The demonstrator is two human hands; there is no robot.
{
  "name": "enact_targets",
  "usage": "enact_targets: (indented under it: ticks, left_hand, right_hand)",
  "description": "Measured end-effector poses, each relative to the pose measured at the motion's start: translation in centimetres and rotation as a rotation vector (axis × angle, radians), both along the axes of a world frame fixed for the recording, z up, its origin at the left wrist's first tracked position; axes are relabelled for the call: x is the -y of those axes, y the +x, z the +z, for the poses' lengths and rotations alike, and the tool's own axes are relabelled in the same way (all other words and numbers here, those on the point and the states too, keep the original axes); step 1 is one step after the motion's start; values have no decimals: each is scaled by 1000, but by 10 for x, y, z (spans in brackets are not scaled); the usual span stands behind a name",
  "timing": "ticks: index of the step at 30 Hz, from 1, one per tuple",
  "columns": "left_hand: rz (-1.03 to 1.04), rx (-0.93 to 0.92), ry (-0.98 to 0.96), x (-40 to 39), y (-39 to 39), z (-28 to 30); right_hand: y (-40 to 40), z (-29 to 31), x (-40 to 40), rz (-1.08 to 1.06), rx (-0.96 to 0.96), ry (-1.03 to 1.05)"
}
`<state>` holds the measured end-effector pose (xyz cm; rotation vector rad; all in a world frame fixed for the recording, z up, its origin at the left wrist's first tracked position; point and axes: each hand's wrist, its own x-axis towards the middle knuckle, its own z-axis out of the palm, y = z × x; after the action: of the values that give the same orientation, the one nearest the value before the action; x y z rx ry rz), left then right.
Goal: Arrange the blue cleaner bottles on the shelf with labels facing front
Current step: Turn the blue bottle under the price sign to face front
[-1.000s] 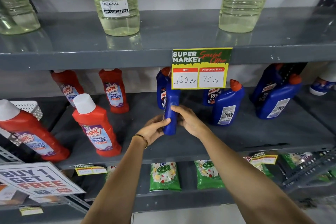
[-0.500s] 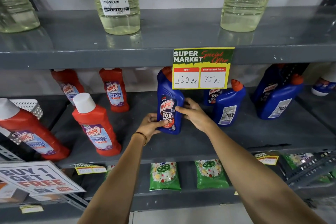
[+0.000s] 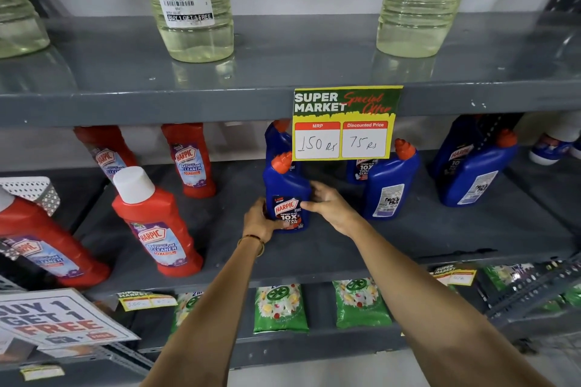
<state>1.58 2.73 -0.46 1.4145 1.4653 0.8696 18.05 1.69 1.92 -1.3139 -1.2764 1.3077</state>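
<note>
grip: left hand (image 3: pixel 262 220) and right hand (image 3: pixel 327 203) closed round blue bottle (image 3: pixel 287 195), low on its sides | place: upright, mid shelf (image 3: pixel 408 239), label front | handling: likely rigid, smooth plastic, heavy if full; hold low | text: "HARPIC 10X"; tag (image 3: pixel 345 122) "150 Rs", "75 Rs"

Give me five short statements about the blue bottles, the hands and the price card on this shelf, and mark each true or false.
1. Both hands, left hand and right hand, hold one blue bottle. True.
2. The held bottle's front label faces the camera. True.
3. The blue bottle to its right shows its front label. False: its white back label faces out.
4. The price card gives a discounted price of 150. False: it reads 75.
5. The held bottle's cap is white. False: it is orange.
</note>
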Motion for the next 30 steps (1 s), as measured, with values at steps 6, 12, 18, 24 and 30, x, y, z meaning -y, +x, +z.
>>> enact_targets:
  ticks: [6,12,18,24,30]
  left_hand:
    - [0,-67,18,2,3,-1]
    - [77,-62,28,13,6,-5]
    - [247,39,46,42,13,-7]
    - [247,72,95,65,38,-19]
    - [121,91,78,68,88,-14]
  right_hand:
    - [0,-2,2,-32,-4,-14]
    - [2,-5,9,-132,46,-38]
    - [18,-23,34,-351,87,-134]
    - [37,-28,64,-567,87,-130]
    - [84,-25,81,-727,186,-79]
